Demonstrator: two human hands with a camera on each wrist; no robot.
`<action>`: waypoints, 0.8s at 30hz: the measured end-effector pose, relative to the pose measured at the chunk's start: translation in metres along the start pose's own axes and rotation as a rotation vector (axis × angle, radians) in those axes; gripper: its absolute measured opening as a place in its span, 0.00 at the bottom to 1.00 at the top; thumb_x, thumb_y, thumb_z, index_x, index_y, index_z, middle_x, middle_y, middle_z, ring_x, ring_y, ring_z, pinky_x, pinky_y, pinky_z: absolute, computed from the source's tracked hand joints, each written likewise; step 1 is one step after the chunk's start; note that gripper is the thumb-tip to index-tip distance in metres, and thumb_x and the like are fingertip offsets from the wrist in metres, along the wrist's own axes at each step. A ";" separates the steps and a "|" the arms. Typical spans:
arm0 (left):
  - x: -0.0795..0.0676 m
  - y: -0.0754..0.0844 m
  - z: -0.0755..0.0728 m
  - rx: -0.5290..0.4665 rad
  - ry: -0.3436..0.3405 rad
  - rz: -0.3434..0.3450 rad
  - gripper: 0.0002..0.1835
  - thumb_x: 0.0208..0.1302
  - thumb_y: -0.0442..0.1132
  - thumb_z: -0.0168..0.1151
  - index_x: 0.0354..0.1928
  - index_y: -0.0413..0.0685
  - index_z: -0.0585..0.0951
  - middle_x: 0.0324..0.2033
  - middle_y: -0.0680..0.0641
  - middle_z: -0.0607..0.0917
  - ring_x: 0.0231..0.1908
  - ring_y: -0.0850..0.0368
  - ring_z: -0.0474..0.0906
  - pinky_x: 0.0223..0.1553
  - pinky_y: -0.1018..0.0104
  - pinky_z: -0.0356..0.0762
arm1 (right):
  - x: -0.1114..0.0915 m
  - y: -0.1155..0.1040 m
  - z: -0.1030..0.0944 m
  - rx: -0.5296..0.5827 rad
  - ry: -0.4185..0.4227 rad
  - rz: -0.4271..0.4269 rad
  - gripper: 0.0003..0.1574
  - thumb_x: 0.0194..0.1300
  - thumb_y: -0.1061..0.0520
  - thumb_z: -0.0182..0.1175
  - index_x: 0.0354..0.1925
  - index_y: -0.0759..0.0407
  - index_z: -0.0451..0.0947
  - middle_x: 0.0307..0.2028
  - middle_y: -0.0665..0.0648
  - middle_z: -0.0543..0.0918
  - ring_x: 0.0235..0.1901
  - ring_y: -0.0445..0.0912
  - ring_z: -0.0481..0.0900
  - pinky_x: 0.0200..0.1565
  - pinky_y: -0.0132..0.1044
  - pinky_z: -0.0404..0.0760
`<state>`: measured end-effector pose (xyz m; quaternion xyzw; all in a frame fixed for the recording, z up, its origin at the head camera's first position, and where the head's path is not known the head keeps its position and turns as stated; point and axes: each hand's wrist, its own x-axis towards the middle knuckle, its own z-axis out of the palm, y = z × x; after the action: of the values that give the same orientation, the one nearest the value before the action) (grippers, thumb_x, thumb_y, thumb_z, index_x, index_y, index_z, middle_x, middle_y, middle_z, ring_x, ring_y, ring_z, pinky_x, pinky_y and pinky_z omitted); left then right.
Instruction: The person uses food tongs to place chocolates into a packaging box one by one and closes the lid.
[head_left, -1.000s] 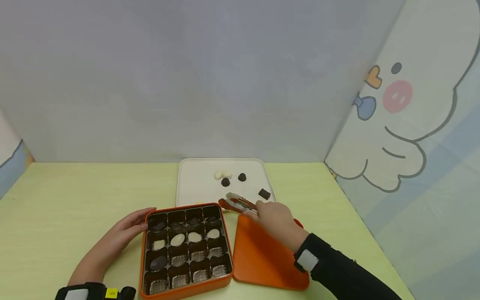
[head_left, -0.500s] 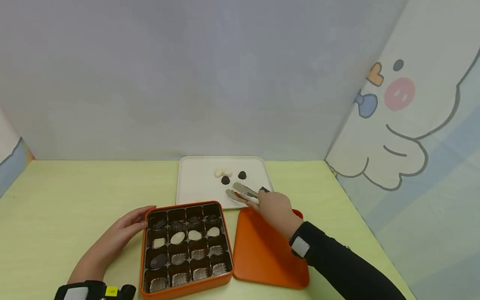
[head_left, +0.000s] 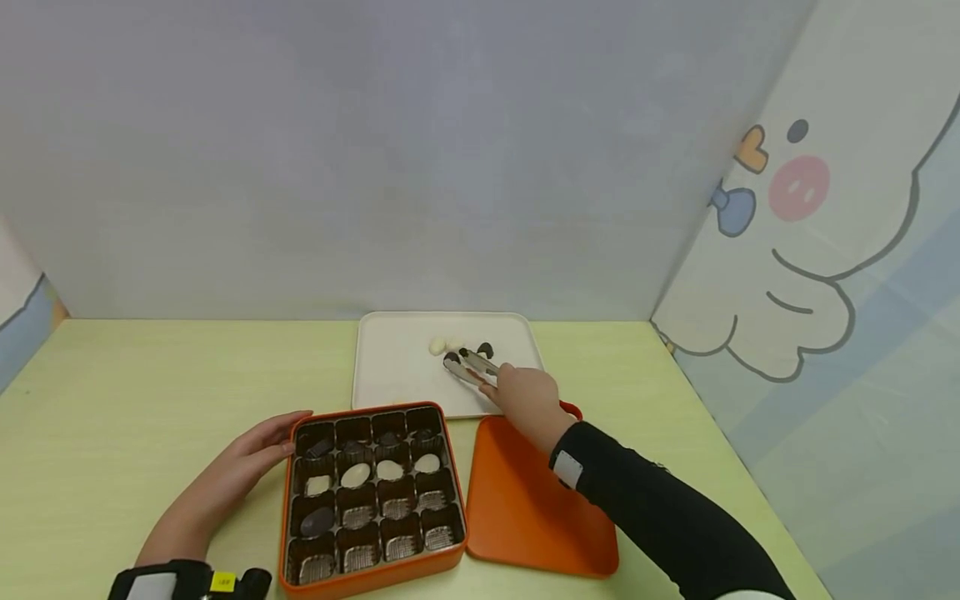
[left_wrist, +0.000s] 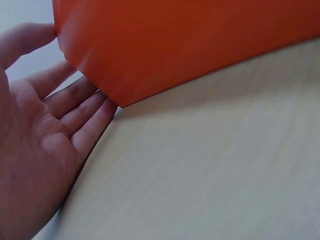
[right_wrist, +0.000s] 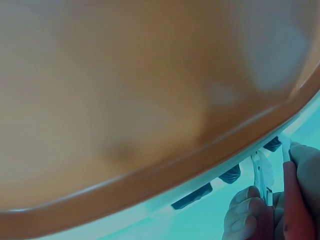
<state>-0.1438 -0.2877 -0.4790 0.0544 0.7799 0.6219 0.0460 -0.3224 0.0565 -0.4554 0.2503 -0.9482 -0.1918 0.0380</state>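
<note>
Red-handled tongs (head_left: pixel 480 362) are spread a bit, right by a dark candy (head_left: pixel 452 357); orange box (head_left: pixel 405 572) sits flat, kinda half-full.

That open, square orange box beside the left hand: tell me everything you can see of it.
The square, rounded orange box stands open on the pale yellow-green table, before the white rectangular tray. Its glossy dark-brown, plastic-looking insert has four rows of four compartments. The farthest row holds indistinct dark pieces, the next four pale pieces, the third one dark oval piece at left; the others look empty. The left hand touches the box's far left corner.
</note>
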 end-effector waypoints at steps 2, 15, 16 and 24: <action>0.001 -0.001 0.000 -0.002 -0.002 0.001 0.26 0.67 0.46 0.47 0.65 0.49 0.59 0.62 0.37 0.61 0.60 0.44 0.55 0.59 0.36 0.50 | 0.002 -0.003 -0.001 0.058 -0.007 0.015 0.26 0.65 0.36 0.44 0.30 0.55 0.70 0.12 0.52 0.64 0.10 0.44 0.64 0.12 0.32 0.56; 0.005 -0.003 -0.002 0.006 0.000 0.003 0.26 0.67 0.46 0.48 0.64 0.48 0.60 0.62 0.37 0.61 0.60 0.43 0.55 0.59 0.36 0.51 | -0.013 -0.010 -0.003 0.160 0.013 0.050 0.29 0.62 0.33 0.47 0.22 0.56 0.66 0.12 0.51 0.66 0.10 0.44 0.65 0.12 0.32 0.61; 0.005 -0.003 -0.003 0.001 0.000 0.003 0.26 0.67 0.46 0.48 0.64 0.48 0.59 0.62 0.37 0.61 0.60 0.43 0.55 0.59 0.36 0.50 | -0.015 -0.010 -0.004 0.156 0.014 0.045 0.29 0.62 0.33 0.46 0.22 0.56 0.66 0.12 0.51 0.66 0.10 0.44 0.64 0.12 0.32 0.61; 0.008 -0.003 -0.005 -0.013 -0.013 0.023 0.25 0.68 0.46 0.47 0.64 0.49 0.60 0.62 0.38 0.61 0.60 0.46 0.55 0.60 0.37 0.50 | -0.027 0.000 -0.009 0.179 -0.004 0.017 0.30 0.61 0.31 0.45 0.23 0.55 0.66 0.12 0.52 0.66 0.10 0.44 0.64 0.11 0.32 0.65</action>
<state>-0.1525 -0.2922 -0.4803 0.0670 0.7748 0.6271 0.0441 -0.2969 0.0667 -0.4462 0.2443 -0.9637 -0.1065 0.0150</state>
